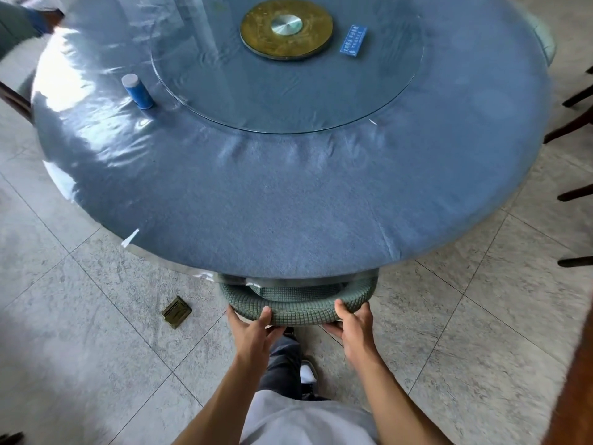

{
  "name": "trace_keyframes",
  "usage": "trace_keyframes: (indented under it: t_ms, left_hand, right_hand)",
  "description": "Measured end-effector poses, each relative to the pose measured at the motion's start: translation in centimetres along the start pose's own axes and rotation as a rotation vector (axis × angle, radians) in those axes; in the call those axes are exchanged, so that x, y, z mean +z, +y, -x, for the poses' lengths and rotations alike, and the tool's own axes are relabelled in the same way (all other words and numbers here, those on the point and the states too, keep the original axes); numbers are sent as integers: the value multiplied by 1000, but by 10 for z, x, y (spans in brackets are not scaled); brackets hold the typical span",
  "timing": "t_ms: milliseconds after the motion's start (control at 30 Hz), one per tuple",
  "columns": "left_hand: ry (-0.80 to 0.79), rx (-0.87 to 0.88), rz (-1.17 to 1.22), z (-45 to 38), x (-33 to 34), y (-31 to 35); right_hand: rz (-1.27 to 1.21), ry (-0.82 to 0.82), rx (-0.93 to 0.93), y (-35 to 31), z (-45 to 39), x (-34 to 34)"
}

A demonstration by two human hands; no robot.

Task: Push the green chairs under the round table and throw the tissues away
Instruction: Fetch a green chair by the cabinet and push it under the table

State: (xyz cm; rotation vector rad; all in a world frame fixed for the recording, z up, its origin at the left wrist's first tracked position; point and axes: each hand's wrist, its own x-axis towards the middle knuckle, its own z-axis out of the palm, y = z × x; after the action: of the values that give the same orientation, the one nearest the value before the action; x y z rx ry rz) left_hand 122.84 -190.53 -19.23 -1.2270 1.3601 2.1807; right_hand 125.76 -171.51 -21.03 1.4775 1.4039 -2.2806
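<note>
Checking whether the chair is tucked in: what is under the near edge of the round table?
Under the round table, the green chair is mostly hidden; only its curved backrest shows, gripped by left hand and right hand. Seat and legs are covered.

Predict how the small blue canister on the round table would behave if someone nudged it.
The blue canister stands upright and looks narrow for its height, so it probably tips easily. Being cylindrical, it would likely roll afterwards. The clear plastic cover looks slick, so it might slide.

Green chair [298,308] has a waffle-grid weave; round table [288,200] blue; turntable disc [286,28] brass-gold; floor [96,348] grey-marbled.
</note>
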Motion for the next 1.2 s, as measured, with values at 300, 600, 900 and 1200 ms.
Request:
trace_keyframes:
  t_ms: [300,600,900,1200]
  left_hand:
    - [-11,1,0,-16,28,25]
    - [-5,4,-9,-20,37,33]
    - [-2,2,-33,-23,31,31]
    - [32,94,-154,-8,27,28]
  right_hand:
    - [43,47,-13,-17,-26,22]
    - [67,42,-41,-5,-54,20]
    - [64,23,-1,-31,-26,31]
    - [262,177,-163,-33,-4,19]
